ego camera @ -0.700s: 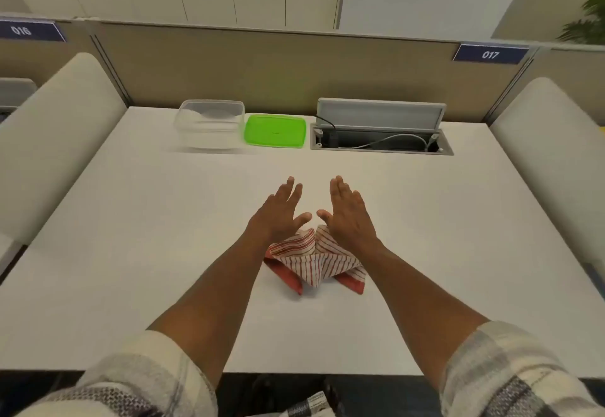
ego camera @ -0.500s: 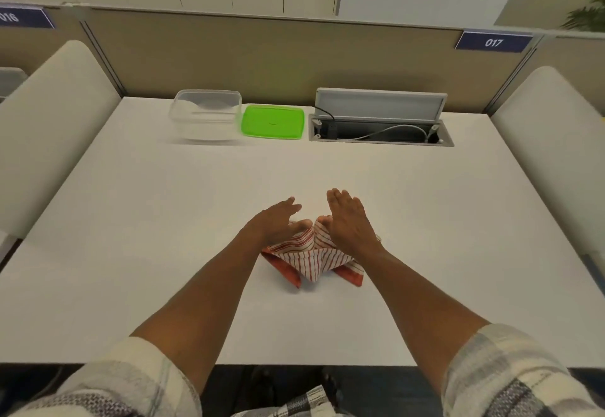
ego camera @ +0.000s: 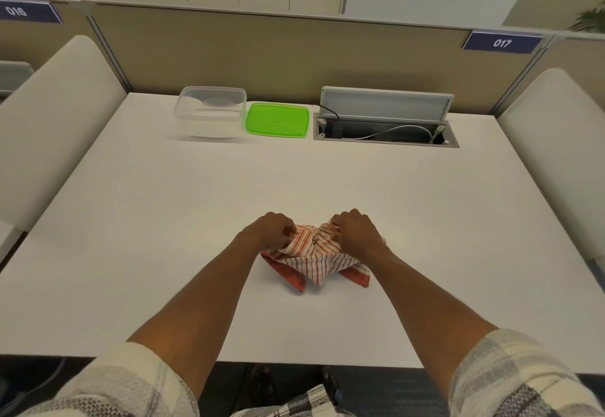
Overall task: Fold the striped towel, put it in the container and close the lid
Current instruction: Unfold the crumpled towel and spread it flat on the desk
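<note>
A red-and-white striped towel [ego camera: 316, 258] lies bunched on the white table [ego camera: 163, 236], near the front middle. My left hand [ego camera: 266, 230] pinches the towel's far left part with curled fingers. My right hand [ego camera: 355, 228] grips its far right part the same way. The cloth between the two hands is gathered and raised. A clear plastic container [ego camera: 211, 112] stands open at the back of the table, left of centre. Its green lid [ego camera: 277, 119] lies flat on the table just right of it.
An open cable hatch [ego camera: 386, 130] with a raised flap and wires sits in the table right of the lid. A beige partition runs along the back edge. Padded white seat backs flank the table on both sides.
Both hands were flat and open above the towel; they have dropped onto it and curled shut on its far edge, lifting the cloth a little.
</note>
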A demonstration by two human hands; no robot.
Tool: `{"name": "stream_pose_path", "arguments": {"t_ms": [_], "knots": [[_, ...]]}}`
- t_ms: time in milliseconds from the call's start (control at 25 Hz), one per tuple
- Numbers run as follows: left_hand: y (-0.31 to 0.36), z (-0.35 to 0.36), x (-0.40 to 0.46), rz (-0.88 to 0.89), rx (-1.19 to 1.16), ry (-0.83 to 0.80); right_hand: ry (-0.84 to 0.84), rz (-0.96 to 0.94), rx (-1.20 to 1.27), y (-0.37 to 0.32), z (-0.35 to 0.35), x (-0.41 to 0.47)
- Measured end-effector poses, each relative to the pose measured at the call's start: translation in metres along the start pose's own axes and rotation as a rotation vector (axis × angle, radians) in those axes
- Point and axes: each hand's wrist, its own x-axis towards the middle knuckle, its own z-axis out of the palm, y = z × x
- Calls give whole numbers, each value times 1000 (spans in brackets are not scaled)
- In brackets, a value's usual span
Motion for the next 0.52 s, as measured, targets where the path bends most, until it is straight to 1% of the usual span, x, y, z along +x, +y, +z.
{"name": "stream_pose_path", "arguments": {"t_ms": [80, 160, 440, 520], "knots": [[-2, -1, 3, -22, 32, 1, 42, 12, 2, 1, -3, 0], [-3, -2, 5, -55, 31, 36, 85, 27, 11, 4, -7, -1], [2, -23, 12, -162, -102, 337, 254, 126, 50, 17, -22, 2], [1, -31, 13, -220, -173, 398, 319, 161, 75, 23, -25, 4]]}}
